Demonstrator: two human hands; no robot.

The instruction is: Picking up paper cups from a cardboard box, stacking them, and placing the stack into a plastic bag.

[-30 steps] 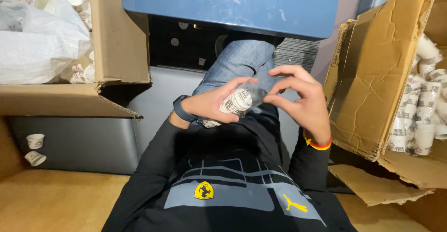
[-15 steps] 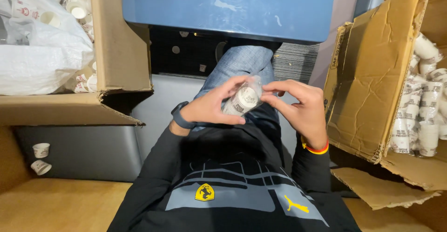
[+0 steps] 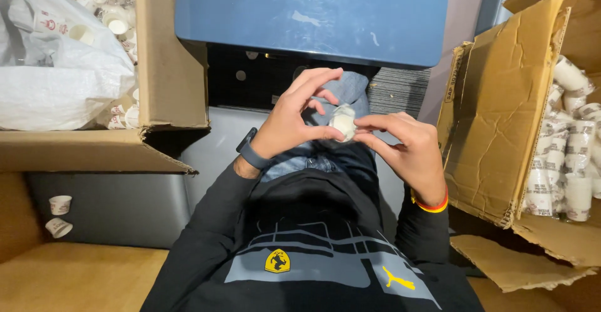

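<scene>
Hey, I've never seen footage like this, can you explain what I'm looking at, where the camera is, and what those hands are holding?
There is no machine here. The camera sits on a person's head and looks straight down, so you see their own dark printed sweatshirt, jeans and two bare hands. The left hand, with a dark wristband, and the right hand, with an orange and red wrist thread, together hold a small white paper cup at the fingertips, over the lap. In front is a blue tabletop with one small cup near its far edge. To the left stands an open cardboard box with a white plastic bag and loose small cups. To the right, another open cardboard box holds sleeves of stacked cups. Two more small cups lie low on the left.
</scene>
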